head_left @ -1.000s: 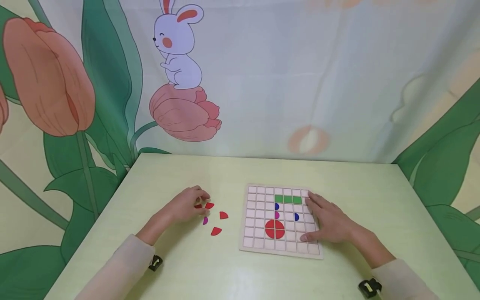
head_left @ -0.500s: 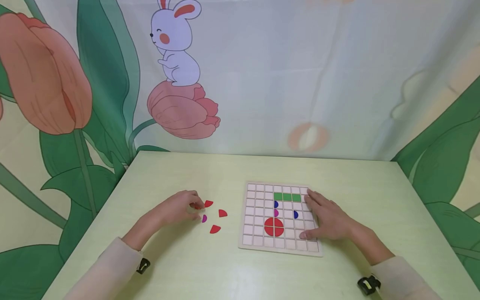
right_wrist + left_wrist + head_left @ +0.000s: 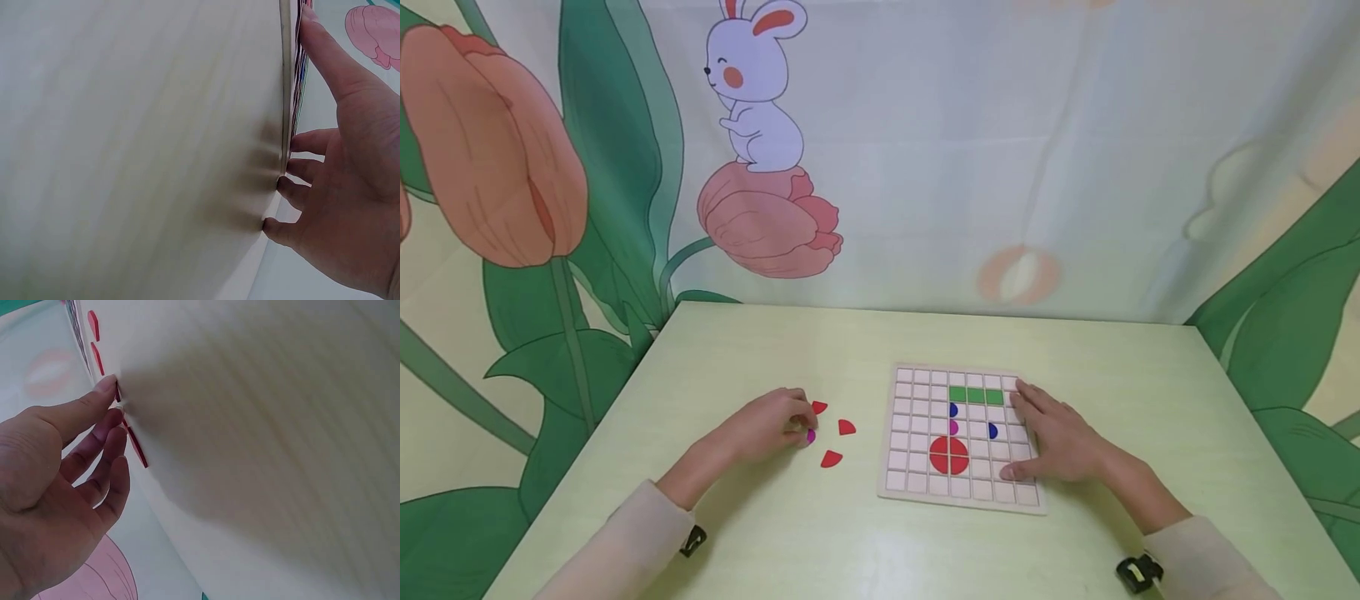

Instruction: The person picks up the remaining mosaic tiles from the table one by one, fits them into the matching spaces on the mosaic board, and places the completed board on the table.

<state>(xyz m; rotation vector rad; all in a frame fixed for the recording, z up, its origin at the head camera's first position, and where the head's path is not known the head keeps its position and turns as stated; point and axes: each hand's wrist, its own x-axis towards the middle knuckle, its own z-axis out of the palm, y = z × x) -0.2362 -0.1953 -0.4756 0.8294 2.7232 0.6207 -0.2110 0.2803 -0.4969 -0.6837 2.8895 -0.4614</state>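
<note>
In the head view my left hand is at the loose pieces left of the board, pinching a small purple half-circle piece between thumb and finger. The left wrist view shows the thumb and fingertips meeting at the tabletop. Red quarter-circle pieces lie around this hand, one partly behind its fingers. A square grid board lies flat to the right. Along its right edge rests my right hand, fingers spread, with the thumb on the board's face near its lower right corner.
On the board are a row of green squares, two blue half circles, a purple half circle and a red circle of quarter pieces. A printed curtain hangs behind the pale table.
My left hand has shifted from a red piece to the purple half circle, and its thumb and finger have come together on it. The right hand and board stay in place.
</note>
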